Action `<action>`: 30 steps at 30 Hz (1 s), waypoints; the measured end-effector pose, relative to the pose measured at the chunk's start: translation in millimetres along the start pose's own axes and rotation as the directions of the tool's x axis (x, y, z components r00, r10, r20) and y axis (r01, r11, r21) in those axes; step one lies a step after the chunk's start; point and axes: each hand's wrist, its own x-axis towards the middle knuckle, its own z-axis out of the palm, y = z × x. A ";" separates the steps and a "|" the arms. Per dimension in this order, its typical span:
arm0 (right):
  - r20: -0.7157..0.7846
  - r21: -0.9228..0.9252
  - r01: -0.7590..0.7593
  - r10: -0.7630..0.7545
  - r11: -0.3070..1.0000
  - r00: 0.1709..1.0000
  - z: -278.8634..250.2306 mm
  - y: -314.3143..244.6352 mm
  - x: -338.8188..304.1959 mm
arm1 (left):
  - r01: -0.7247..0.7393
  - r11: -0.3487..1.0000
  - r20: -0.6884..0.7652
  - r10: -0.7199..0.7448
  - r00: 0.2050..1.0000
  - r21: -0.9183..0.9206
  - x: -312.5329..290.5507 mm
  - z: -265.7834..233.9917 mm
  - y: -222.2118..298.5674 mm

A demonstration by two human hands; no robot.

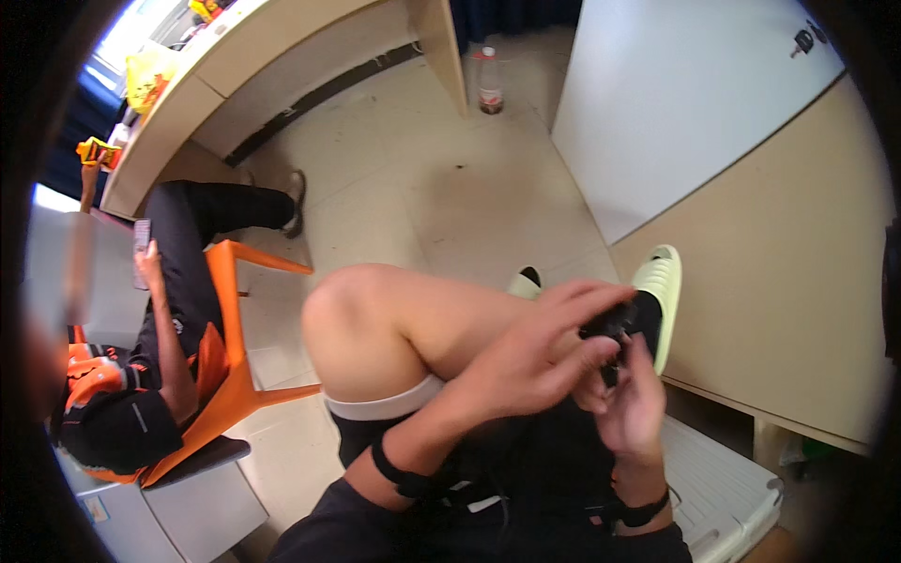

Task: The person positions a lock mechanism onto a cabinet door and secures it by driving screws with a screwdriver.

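Note:
Both hands meet in front of my raised, crossed leg, around a small black object (612, 322) whose kind I cannot make out. My left hand (540, 352) reaches across from the left, fingers stretched over the top of it and thumb against its near side. From below, my right hand (631, 399) closes round its lower part with bent fingers. Fingers hide much of the object, and its outline is partly blurred. Just beyond the hands is a pale yellow-green slipper (668, 281) on my foot with a black sock. Each wrist has a black band.
At left a person in dark clothes sits on an orange chair (235, 328), holding a phone (142, 251). A curved desk (202, 89) carries a yellow bag (148, 77). A plastic bottle (490, 83) stands on the floor. Right is a cabinet (770, 272); below it, a white ridged surface (718, 488).

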 end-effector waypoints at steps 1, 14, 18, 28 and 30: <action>-0.007 -0.100 0.088 -0.089 0.991 0.996 -3.7 0.8 1.9 | 0.123 0.992 0.016 -0.122 0.992 -0.033 2.8 0.0 1.3; 0.238 -0.688 0.613 -0.677 0.388 0.696 -15.9 -6.7 7.6 | 0.177 0.954 -0.020 -0.187 0.982 -0.244 3.8 10.6 0.9; 0.070 -0.494 0.441 -0.472 0.749 0.879 -15.8 -10.1 0.3 | 0.147 0.943 -0.001 -0.154 0.988 -0.297 3.6 11.7 0.2; 0.098 0.185 -0.124 0.107 0.975 0.989 -20.6 -18.7 -2.6 | -0.043 0.989 0.104 0.059 0.993 -0.144 14.0 12.1 -1.7; -0.027 -0.066 0.047 -0.049 0.997 0.998 -14.7 -20.5 -2.3 | 0.026 0.988 0.045 -0.019 0.999 -0.152 12.7 16.6 1.2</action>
